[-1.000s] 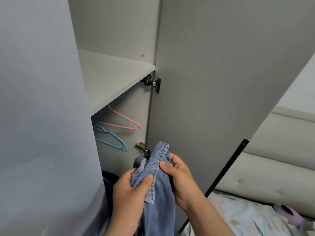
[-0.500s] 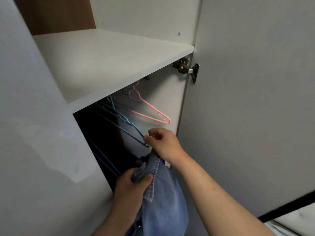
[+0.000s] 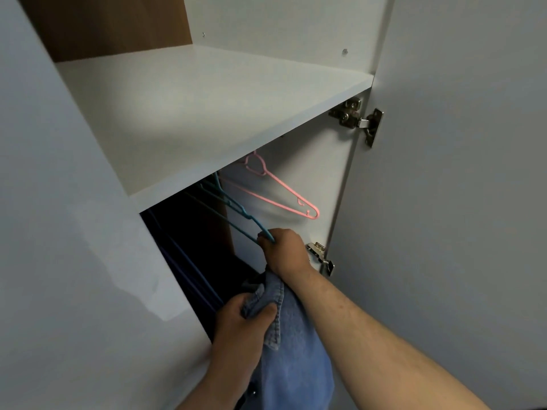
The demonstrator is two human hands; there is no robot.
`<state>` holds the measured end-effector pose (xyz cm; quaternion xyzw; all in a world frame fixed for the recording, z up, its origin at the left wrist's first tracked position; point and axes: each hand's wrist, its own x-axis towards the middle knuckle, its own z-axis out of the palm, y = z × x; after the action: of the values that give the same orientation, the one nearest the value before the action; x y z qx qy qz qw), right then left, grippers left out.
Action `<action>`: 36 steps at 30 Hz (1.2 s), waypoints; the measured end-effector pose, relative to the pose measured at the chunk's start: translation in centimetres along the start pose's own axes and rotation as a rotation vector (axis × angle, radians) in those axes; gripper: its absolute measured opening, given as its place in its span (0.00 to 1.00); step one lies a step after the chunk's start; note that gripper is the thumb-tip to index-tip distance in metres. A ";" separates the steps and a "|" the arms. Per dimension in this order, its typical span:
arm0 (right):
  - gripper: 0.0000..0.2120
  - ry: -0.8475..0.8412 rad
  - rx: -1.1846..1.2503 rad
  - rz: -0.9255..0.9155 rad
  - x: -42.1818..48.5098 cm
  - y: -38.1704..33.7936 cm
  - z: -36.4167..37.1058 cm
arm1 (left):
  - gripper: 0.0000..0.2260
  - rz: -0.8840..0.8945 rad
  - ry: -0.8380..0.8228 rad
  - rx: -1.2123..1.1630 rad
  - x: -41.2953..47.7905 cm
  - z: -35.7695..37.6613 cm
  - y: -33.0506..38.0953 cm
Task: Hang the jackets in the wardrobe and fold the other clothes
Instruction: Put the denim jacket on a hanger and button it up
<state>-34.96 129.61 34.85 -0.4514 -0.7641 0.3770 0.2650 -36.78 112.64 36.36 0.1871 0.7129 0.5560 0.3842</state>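
I am looking into an open white wardrobe (image 3: 310,179). My left hand (image 3: 239,329) grips the collar of a blue denim jacket (image 3: 293,359), which hangs down at the bottom centre. My right hand (image 3: 282,251) reaches under the shelf and pinches the end of a blue hanger (image 3: 236,213). More blue hangers lie behind it. A pink hanger (image 3: 284,192) hangs to the right, free of both hands. The rail itself is hidden by the shelf.
A white shelf (image 3: 213,113) juts out above the hangers. The open door (image 3: 458,202) stands close on the right with two metal hinges (image 3: 359,119). Dark clothing (image 3: 189,261) hangs in the shadowed left part. The left side panel (image 3: 68,232) is close.
My right hand let go of the denim jacket, rose into the wardrobe and took hold of the blue hanger's end. My view moved closer and upward. The left hand kept its grip.
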 end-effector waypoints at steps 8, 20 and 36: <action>0.12 -0.028 0.345 0.069 -0.5 -0.8 -1.1 | 0.05 0.014 -0.007 -0.001 -0.2 -0.1 0.3; 0.12 0.097 0.183 -0.056 -7.3 0.1 -5.6 | 0.05 0.118 -0.050 0.042 -1.4 -0.4 0.6; 0.14 0.388 0.245 -0.008 -28.2 -4.9 -4.1 | 0.07 0.343 -0.371 -0.065 -9.2 -4.4 -0.9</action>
<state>-21.53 104.35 39.44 -0.4770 -0.6490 0.3721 0.4613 -34.16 103.11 39.01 0.3917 0.5700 0.5916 0.4143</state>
